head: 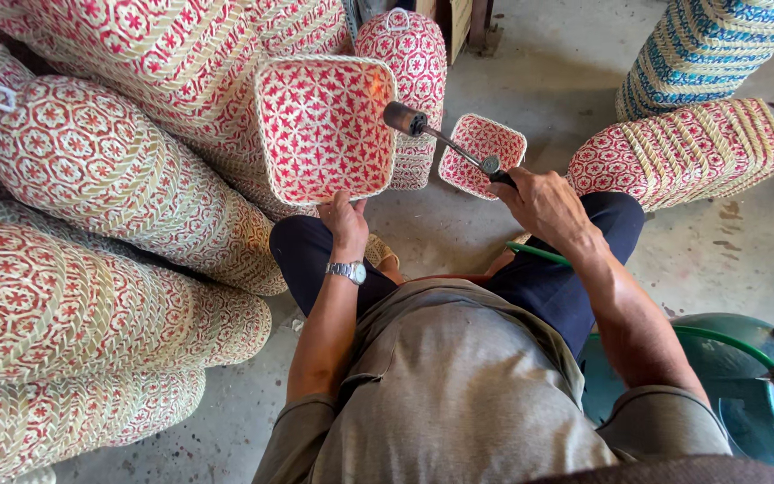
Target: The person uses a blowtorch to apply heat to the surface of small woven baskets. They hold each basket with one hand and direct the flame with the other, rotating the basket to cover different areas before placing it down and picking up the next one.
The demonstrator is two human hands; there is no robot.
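My left hand (344, 220), with a metal watch on its wrist, holds a square red-and-cream woven basket (322, 125) by its lower edge, the flat bottom facing me. My right hand (544, 204) grips the handle of a gas torch (445, 142). The torch's dark nozzle points at the basket's upper right corner, where a small faint flame shows. A green hose (539, 254) runs from under my right hand across my knee.
Stacks of red woven baskets (73, 224) lie on their sides at my left. A small square basket (484, 154) lies on the concrete floor ahead, another stack (683, 148) at right, a blue-striped stack (705, 45) behind. A green gas cylinder (736, 385) stands at my right.
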